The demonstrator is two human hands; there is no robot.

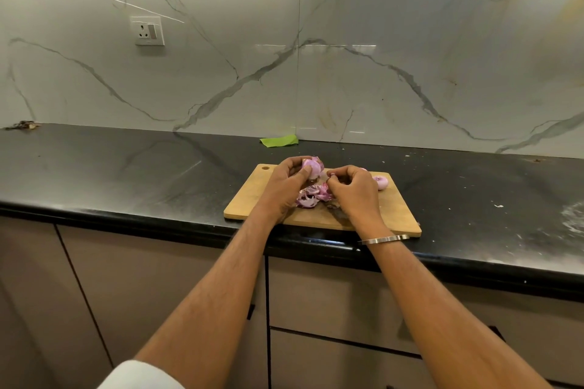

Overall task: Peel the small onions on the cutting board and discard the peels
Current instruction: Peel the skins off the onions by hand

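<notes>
**Over the cutting board: one onion in hand, skins below**

Above the wooden cutting board (252, 199), which lies on the black worktop (126, 167) near its front edge, the left hand (284, 180) holds a small purple onion (313, 167), fingers (292, 163) curled round it and thumb pressed against its side. Just beside it, the right hand (352, 188) has its fingers drawn in tight; it appears to pinch a scrap of skin at the fingertips, though the scrap is too small to be sure. A heap of purple peels (311, 197) lies on the board between and under the two hands. Another peeled onion (381, 182) rests on the board to the right, partly behind the right hand. A metal bangle (384, 239) circles the right wrist. At the foot of the marble backsplash (316, 73), a green scrap (279, 140) lies on the worktop behind the board.
</notes>
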